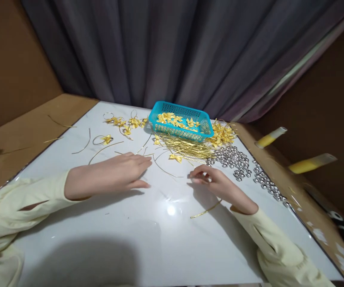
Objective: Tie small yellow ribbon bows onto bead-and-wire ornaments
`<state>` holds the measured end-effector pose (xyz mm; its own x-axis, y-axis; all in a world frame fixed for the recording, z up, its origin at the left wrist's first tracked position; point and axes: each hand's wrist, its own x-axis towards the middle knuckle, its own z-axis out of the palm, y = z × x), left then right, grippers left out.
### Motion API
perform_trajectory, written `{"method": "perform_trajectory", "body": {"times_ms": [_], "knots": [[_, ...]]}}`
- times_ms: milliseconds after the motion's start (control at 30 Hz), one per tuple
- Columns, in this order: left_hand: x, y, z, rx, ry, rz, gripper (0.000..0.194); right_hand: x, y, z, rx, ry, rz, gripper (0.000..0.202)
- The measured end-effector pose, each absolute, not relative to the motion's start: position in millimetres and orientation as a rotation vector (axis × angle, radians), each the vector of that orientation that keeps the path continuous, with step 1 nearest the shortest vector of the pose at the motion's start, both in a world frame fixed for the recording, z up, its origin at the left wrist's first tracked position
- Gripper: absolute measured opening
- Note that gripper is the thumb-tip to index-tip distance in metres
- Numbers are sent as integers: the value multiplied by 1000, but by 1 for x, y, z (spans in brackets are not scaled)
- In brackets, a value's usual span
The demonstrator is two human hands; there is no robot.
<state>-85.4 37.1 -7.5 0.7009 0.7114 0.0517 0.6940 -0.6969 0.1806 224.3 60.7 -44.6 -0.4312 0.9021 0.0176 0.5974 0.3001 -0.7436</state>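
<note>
My left hand (115, 175) is spread over the white tabletop, palm down, thumb apart from the fingers and nothing seen in it. Loose gold wires (166, 169) lie just past its fingertips. My right hand (216, 181) has its fingers curled in a pinch close to the table; a small dark spot shows at the fingertips, too small to name. Between and beyond my hands lies a yellow ribbon bow (175, 158). Silver beads (232, 157) are heaped behind my right hand, next to a bundle of gold wires (186, 147). One short gold strip (206, 209) lies below my right wrist.
A blue plastic basket (181, 133) at the back holds several yellow bows. Finished-looking bows with wire loops (104, 139) lie back left, and a pile of yellow bows (222, 133) sits right of the basket. Two yellow-filled tubes (270, 137) stand beyond the right edge.
</note>
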Motion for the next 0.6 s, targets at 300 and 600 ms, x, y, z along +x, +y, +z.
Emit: {"method": "perform_trajectory", "body": {"times_ms": [300,600], "knots": [[-39,35,-50,2701,869,82,71,218,53,-54,-1290,-2233,823,16],[-42,38,-60,2781,880,112,70,211,52,-60,-1264,-2187,893,19]]}}
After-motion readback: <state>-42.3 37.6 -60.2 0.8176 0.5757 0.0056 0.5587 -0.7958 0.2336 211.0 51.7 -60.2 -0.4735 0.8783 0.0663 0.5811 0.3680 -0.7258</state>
